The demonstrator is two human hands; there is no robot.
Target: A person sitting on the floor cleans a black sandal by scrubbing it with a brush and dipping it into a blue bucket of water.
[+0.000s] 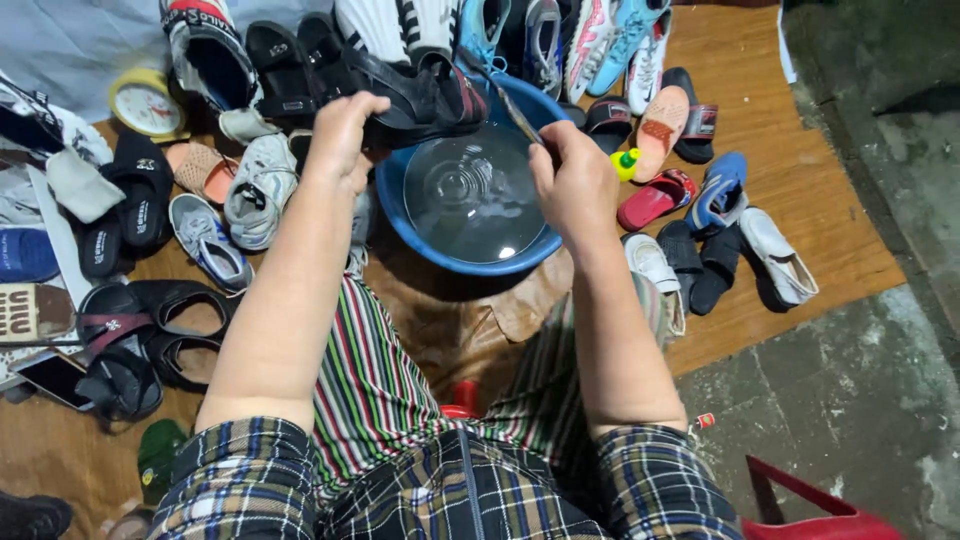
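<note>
I see my left hand (342, 135) closed around a black sandal (425, 100), holding it level over the far rim of the blue basin (400, 215); the sandal looks like dull rubber or leather, with broad straps and a thick dark sole, its surface matte and a little wet-looking. My right hand (572, 185) is clenched on the handle of a thin brush (512, 108), whose slim, pale shaft slants up toward the sandal's near end; I cannot tell whether its tip touches the sandal. The basin is round smooth plastic, and the water in it is clear, with ring-shaped ripples and small glints of light. It sits toward the far side of a wooden board (800, 190) with a warm, grained surface, laid on rough grey concrete. Shoes crowd the board's far edge and both sides: a glossy red slipper (655, 198) just right of the basin, a grey mesh sneaker (258, 190) to its left, and black slides near the left edge.
</note>
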